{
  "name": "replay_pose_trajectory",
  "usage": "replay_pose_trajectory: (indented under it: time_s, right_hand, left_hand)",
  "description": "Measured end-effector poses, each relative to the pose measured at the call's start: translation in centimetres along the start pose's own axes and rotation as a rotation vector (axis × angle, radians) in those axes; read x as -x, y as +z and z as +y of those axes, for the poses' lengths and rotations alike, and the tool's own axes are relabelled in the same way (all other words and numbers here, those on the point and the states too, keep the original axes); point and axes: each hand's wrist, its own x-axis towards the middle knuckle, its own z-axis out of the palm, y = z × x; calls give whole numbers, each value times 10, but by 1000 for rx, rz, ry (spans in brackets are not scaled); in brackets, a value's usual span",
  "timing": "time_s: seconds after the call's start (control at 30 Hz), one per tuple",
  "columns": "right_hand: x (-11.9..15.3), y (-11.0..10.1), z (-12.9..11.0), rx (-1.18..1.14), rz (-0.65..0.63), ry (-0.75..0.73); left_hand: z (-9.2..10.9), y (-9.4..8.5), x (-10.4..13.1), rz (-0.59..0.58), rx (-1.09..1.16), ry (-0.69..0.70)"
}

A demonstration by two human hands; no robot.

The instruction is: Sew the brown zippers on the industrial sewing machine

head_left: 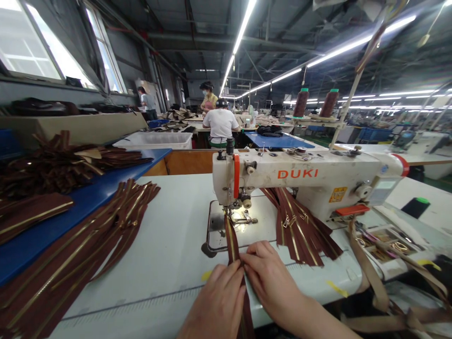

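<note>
A brown zipper strip with gold teeth [231, 240] runs from under the needle area of a white sewing machine [261, 174] toward me. My left hand [221, 296] is closed on the strip from the left, fingertips near its teeth. From the right, my right hand [266, 273] pinches the same strip, its fingertips nearly meeting the left ones. The strip continues below both hands to the bottom edge. Behind the needle, under the machine arm, more brown zippers [296, 230] lie fanned out with metal pulls.
Long brown zippers [74, 249] lie at the left, beside a heaped pile [52, 165] on a blue board [158, 157]. A parts tray [388, 249] and beige straps [367, 268] are at the right. A person in a white shirt [221, 123] sits ahead.
</note>
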Motion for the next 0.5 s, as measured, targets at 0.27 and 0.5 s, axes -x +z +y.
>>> replay_pose_trajectory:
  time_s: [0.27, 0.5]
  right_hand:
    - [1, 3, 1, -22, -7, 27]
    - [0, 6, 0, 50, -23, 18]
  left_hand:
    - [-6, 6, 4, 19, -17, 67]
    - [-8, 8, 5, 17, -24, 94]
